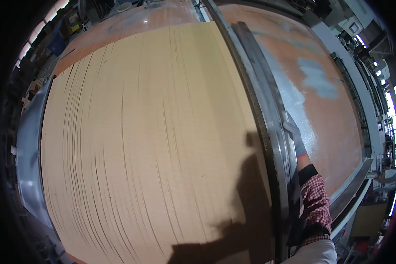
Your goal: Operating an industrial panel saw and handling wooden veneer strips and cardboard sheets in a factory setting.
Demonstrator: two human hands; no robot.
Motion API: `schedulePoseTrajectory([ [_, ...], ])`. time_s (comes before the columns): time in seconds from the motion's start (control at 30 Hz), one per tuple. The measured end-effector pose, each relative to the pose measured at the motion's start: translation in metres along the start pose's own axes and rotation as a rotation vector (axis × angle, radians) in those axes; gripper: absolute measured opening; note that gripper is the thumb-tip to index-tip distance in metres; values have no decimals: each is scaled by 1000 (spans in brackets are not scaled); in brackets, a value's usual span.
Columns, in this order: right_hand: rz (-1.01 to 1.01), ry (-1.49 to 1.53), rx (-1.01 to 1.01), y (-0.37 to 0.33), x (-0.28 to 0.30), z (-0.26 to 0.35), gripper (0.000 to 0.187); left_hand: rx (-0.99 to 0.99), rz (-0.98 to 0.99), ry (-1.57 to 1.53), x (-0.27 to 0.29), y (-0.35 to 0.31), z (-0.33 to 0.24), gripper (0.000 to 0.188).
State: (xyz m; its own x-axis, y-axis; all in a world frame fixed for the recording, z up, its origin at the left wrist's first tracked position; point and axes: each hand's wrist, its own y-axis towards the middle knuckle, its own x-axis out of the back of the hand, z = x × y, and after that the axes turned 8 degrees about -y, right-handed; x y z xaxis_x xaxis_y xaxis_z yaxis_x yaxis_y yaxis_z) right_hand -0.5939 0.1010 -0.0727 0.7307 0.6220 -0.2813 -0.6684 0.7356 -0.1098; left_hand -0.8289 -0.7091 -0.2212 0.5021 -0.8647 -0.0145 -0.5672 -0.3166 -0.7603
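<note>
Right hand (295, 135) at a long dark bar (266, 79), seen beside the large tan sheet (132, 123). The sheet lies flat on the left, streaked lengthwise with dark lines; the bar runs along its right-hand side, between it and the orange surface of the bench (334, 127). The grey-gloved hand rests against the bar's far side; its fingertips are hidden, so how firmly it closes cannot be told. The left hand is out of view. The step appears to be handling the bar along the sheet's edge. For good execution, the bar should be kept parallel to that edge, steadied at more than one place, and pressed evenly, since a single point of hold may let a long piece swing and scuff the sheet.
</note>
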Motion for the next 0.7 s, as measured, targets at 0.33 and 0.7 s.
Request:
schedulePoseTrajectory([
  [0.33,-173,-949,70,3,-8,-34,43,30,26,-66,61,-28,-6,85],
  [0.7,137,-1546,198,-12,55,-17,37,75,357,-63,100,33,-10,97],
])
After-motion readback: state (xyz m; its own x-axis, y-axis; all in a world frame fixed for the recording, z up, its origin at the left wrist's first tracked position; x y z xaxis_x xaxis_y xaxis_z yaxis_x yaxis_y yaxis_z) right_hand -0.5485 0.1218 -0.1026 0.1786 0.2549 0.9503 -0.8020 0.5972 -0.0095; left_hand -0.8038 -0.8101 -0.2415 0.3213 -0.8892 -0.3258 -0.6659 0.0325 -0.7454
